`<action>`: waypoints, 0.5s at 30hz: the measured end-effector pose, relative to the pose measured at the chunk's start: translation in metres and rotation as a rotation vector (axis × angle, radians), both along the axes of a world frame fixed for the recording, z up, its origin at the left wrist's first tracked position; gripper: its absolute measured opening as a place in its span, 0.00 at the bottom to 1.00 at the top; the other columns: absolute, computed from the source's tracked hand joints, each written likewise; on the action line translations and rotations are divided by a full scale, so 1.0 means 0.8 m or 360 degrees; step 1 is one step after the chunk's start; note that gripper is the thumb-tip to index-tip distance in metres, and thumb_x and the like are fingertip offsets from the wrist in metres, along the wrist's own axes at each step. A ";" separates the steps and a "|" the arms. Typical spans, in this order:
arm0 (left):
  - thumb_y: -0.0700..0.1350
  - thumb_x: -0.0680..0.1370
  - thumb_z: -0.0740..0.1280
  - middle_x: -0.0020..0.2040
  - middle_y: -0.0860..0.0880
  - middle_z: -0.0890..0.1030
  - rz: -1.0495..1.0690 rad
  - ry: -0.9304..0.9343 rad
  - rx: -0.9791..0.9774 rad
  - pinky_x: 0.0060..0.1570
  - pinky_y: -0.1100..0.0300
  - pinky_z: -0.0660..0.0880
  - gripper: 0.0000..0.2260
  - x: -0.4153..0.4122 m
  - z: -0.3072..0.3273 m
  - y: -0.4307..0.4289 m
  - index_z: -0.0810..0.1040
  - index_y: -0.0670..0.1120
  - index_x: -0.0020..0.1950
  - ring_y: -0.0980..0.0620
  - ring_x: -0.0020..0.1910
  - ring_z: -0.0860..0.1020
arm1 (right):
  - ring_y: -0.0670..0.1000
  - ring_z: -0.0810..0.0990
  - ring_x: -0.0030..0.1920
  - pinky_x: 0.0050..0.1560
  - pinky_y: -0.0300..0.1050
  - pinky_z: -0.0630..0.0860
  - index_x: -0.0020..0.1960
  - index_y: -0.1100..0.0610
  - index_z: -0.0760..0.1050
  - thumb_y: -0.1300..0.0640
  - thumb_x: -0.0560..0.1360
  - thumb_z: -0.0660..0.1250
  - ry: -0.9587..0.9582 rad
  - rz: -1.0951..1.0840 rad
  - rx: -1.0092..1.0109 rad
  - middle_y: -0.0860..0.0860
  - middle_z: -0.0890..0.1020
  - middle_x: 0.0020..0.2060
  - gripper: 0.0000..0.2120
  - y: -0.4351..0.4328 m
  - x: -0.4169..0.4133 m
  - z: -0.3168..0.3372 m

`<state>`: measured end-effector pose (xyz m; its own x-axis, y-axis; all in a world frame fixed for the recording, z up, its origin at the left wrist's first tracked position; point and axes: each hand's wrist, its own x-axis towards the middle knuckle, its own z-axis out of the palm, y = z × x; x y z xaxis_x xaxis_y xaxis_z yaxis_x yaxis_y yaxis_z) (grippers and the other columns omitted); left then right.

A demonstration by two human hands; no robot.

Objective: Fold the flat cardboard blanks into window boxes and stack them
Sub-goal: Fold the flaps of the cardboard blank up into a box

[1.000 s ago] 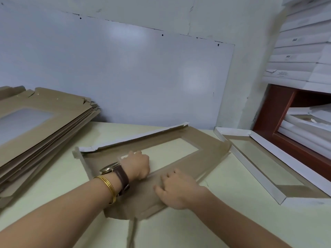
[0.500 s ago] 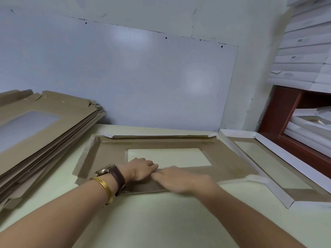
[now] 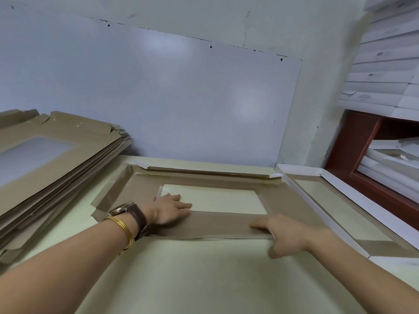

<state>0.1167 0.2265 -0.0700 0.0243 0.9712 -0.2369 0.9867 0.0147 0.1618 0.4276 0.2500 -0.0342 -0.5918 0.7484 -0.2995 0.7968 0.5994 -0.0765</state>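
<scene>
— Where was the cardboard blank?
— Flat on the table, brown side up, towards the back edge. Its far flap ran along the wall side, and the see-through window sat in its middle.

— And the hands?
— Both were on the blank's near strip, which was folded over. The left hand lay flat with straight fingers, pressing down at the window's near left corner. The right hand pressed the right end of the same strip, fingers stretched out over the cardboard and the thumb hanging off its near edge over the table. Neither hand was gripping anything.

— Anything on the wrists?
— A brown-strapped watch and gold bangles on the left one.

— What else was on the table?
— A stack of flat blanks at the left edge, the topmost showing its window. At the right edge a folded box with white walls, just beside the blank's right flap.

— Behind that?
— A pale board on the wall, and at the far right a shelf with a red-brown frame holding white boxes, stacked.
</scene>
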 end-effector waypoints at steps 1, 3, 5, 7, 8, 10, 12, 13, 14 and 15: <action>0.59 0.83 0.46 0.79 0.46 0.53 -0.0002 0.0069 0.0028 0.73 0.44 0.37 0.21 0.000 -0.001 0.001 0.58 0.60 0.77 0.44 0.78 0.49 | 0.54 0.77 0.44 0.40 0.48 0.72 0.50 0.54 0.72 0.59 0.65 0.67 0.0043 0.0003 0.0038 0.53 0.78 0.44 0.14 0.002 0.000 -0.002; 0.60 0.83 0.48 0.79 0.48 0.53 -0.0002 0.0050 0.0102 0.73 0.43 0.33 0.22 0.003 -0.002 0.002 0.58 0.60 0.77 0.45 0.78 0.49 | 0.54 0.77 0.43 0.41 0.49 0.74 0.49 0.53 0.73 0.58 0.67 0.64 0.0090 -0.0007 0.0078 0.52 0.78 0.41 0.11 0.007 -0.002 -0.004; 0.61 0.81 0.53 0.78 0.51 0.58 0.0013 -0.0209 0.0187 0.74 0.47 0.37 0.23 0.006 0.000 -0.001 0.63 0.58 0.75 0.48 0.78 0.53 | 0.54 0.77 0.43 0.42 0.50 0.74 0.46 0.53 0.72 0.56 0.69 0.61 0.0087 0.0012 0.0105 0.51 0.77 0.38 0.07 0.012 -0.006 -0.005; 0.62 0.78 0.62 0.71 0.55 0.71 0.0076 -0.0651 0.0177 0.73 0.56 0.51 0.22 0.008 0.010 -0.007 0.74 0.55 0.68 0.52 0.73 0.64 | 0.55 0.76 0.41 0.41 0.51 0.73 0.43 0.55 0.71 0.56 0.70 0.61 0.0093 0.0024 0.0123 0.51 0.75 0.36 0.04 0.018 -0.010 -0.006; 0.64 0.73 0.66 0.64 0.58 0.76 0.0085 -0.0827 0.0130 0.68 0.61 0.59 0.22 0.008 0.017 -0.010 0.78 0.55 0.63 0.55 0.67 0.70 | 0.55 0.76 0.41 0.41 0.51 0.74 0.42 0.56 0.71 0.55 0.71 0.61 0.0095 0.0009 0.0133 0.50 0.74 0.34 0.04 0.021 -0.011 -0.005; 0.69 0.62 0.69 0.51 0.63 0.78 -0.0018 -0.0836 -0.0008 0.54 0.67 0.66 0.30 0.007 0.034 -0.021 0.79 0.57 0.60 0.63 0.54 0.74 | 0.54 0.75 0.39 0.40 0.49 0.73 0.38 0.55 0.70 0.55 0.72 0.61 0.0102 -0.0041 0.0153 0.48 0.73 0.33 0.05 0.027 -0.013 -0.004; 0.69 0.54 0.72 0.49 0.63 0.77 -0.0146 -0.0645 -0.0159 0.50 0.68 0.67 0.38 0.001 0.045 -0.027 0.78 0.56 0.62 0.63 0.49 0.75 | 0.52 0.73 0.37 0.38 0.47 0.70 0.35 0.54 0.66 0.56 0.73 0.60 0.0125 -0.0086 0.0151 0.48 0.73 0.32 0.08 0.032 -0.014 -0.003; 0.67 0.54 0.74 0.50 0.61 0.79 -0.0167 -0.0541 -0.0201 0.51 0.68 0.68 0.37 -0.002 0.048 -0.029 0.78 0.56 0.61 0.62 0.50 0.75 | 0.52 0.72 0.36 0.37 0.47 0.68 0.34 0.54 0.65 0.57 0.73 0.60 0.0134 -0.0090 0.0158 0.50 0.72 0.32 0.10 0.035 -0.014 -0.002; 0.64 0.57 0.76 0.51 0.59 0.80 -0.0166 -0.0449 -0.0220 0.50 0.68 0.69 0.33 -0.006 0.051 -0.031 0.79 0.55 0.59 0.60 0.49 0.76 | 0.53 0.70 0.36 0.37 0.47 0.66 0.34 0.56 0.63 0.58 0.74 0.59 0.0139 -0.0088 0.0166 0.51 0.72 0.32 0.11 0.037 -0.014 -0.001; 0.59 0.61 0.77 0.49 0.57 0.80 -0.0155 -0.0377 -0.0210 0.48 0.68 0.70 0.26 -0.009 0.052 -0.032 0.80 0.53 0.57 0.58 0.46 0.77 | 0.53 0.69 0.37 0.37 0.46 0.64 0.35 0.57 0.64 0.58 0.75 0.60 0.0143 -0.0088 0.0170 0.52 0.71 0.33 0.11 0.040 -0.015 0.000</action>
<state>0.1098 0.2007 -0.0281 0.1859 0.9228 -0.3375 0.9195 -0.0423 0.3909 0.4158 0.2820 -0.0342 -0.5696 0.8054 -0.1643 0.8216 0.5633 -0.0872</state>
